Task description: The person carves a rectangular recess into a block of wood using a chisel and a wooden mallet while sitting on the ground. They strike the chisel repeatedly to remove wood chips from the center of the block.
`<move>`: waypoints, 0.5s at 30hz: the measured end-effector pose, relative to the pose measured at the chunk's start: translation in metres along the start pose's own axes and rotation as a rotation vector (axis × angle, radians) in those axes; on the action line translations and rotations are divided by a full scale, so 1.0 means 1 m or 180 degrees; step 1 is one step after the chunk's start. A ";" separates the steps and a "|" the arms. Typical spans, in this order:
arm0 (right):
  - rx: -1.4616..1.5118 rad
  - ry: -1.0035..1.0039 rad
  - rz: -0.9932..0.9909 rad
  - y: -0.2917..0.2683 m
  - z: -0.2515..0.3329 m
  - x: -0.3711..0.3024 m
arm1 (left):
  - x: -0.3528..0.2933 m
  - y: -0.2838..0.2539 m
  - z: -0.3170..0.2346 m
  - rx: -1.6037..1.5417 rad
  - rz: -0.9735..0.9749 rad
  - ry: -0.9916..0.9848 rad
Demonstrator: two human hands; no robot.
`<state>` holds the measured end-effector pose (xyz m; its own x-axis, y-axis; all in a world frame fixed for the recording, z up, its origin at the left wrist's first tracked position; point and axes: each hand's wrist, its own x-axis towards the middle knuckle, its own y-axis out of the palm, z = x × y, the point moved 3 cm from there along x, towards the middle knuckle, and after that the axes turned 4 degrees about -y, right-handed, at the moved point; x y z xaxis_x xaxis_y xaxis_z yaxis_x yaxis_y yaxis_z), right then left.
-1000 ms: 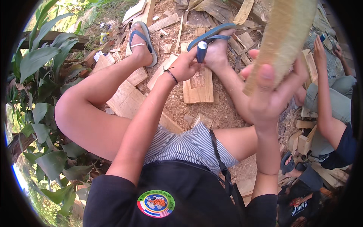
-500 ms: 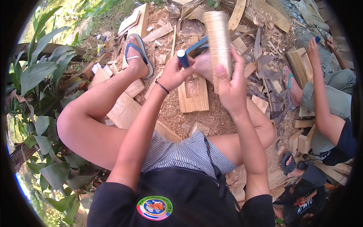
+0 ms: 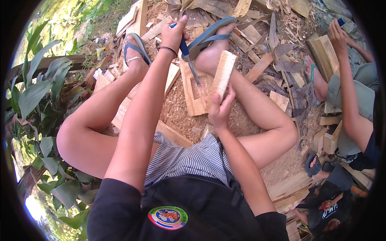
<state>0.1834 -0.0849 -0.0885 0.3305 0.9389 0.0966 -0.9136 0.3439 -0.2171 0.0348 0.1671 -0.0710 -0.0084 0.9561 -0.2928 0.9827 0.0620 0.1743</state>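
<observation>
My left hand (image 3: 173,35) is closed round the blue handle of a chisel (image 3: 184,49). The chisel leans, and its metal blade reaches down into a rectangular recess cut in a pale wooden block (image 3: 197,109). My right hand (image 3: 222,109) grips the lower end of a thick wooden stick (image 3: 223,72), which has a rough, pale face. That stick stands tilted just right of the recess and hides part of the block's right edge. My sandalled right foot (image 3: 213,40) is at the block's far end.
Wood chips and offcuts (image 3: 278,100) litter the ground around my legs. Leafy plants (image 3: 36,96) line the left side. At the right, another person's arm (image 3: 345,84) holds a blue-ended tool near a wooden block (image 3: 323,52). A second person (image 3: 325,205) is at the lower right.
The wooden stick has come down from its raised, blurred position, nearer to me. My left hand has moved farther away and left, and the chisel now leans with its blade visible in the recess.
</observation>
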 end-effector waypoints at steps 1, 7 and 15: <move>0.0071 -0.0059 -0.0049 0.000 0.001 0.000 | -0.004 0.002 0.007 0.0043 0.0113 -0.0185; 0.0248 0.0240 -0.0120 -0.004 0.001 0.006 | -0.059 -0.006 0.023 0.0636 0.0686 -0.0490; 0.0532 0.0420 -0.0209 -0.005 0.005 0.011 | -0.129 -0.022 0.005 -0.0784 0.0610 -0.0918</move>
<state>0.1905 -0.0762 -0.0816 0.4088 0.9123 -0.0251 -0.9119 0.4073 -0.0496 0.0148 0.0412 -0.0419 0.2565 0.8400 -0.4781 0.8877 -0.0090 0.4604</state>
